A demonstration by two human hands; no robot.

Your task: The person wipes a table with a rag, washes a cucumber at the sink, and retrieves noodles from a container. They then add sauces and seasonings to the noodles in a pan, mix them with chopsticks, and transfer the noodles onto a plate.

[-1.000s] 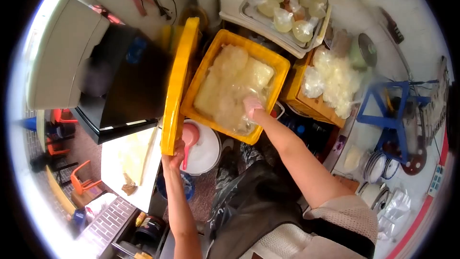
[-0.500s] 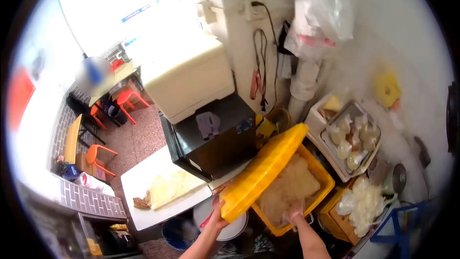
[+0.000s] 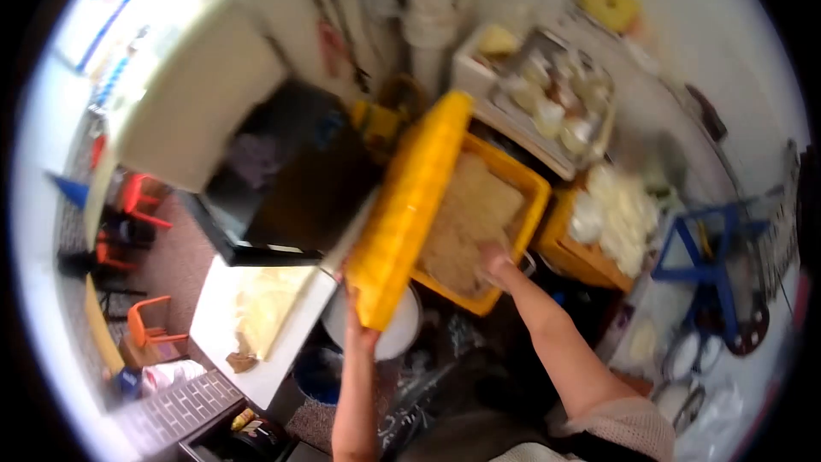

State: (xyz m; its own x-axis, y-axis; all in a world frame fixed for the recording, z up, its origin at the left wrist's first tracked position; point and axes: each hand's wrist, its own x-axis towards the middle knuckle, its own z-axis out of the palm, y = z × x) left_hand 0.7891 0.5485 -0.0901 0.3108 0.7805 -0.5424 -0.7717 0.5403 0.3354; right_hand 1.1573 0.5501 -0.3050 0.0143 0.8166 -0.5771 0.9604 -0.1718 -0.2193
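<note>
My left hand (image 3: 363,332) grips the lower edge of a yellow plastic lid (image 3: 412,205), its fingers wrapped round it. The lid is tilted up steeply along the left side of a yellow plastic crate (image 3: 532,221). A pale beige, loose-looking mass (image 3: 472,205) fills much of the crate; blur keeps me from telling what it is. Inside the crate's near side, my right hand (image 3: 496,263) touches this mass. Its fingers are smeared and partly hidden.
A black appliance (image 3: 316,171) and a white table (image 3: 282,351) stand to the left. Behind the crate is a metal tray (image 3: 599,128) of small filled bags. White bags (image 3: 620,214) lie to the right, near a blue frame (image 3: 701,248). A white bucket lid (image 3: 402,329) sits below the yellow lid.
The camera view has swung right and down, so the scene sits further left and higher. The yellow lid now stands steeper. My right hand is still in the crate.
</note>
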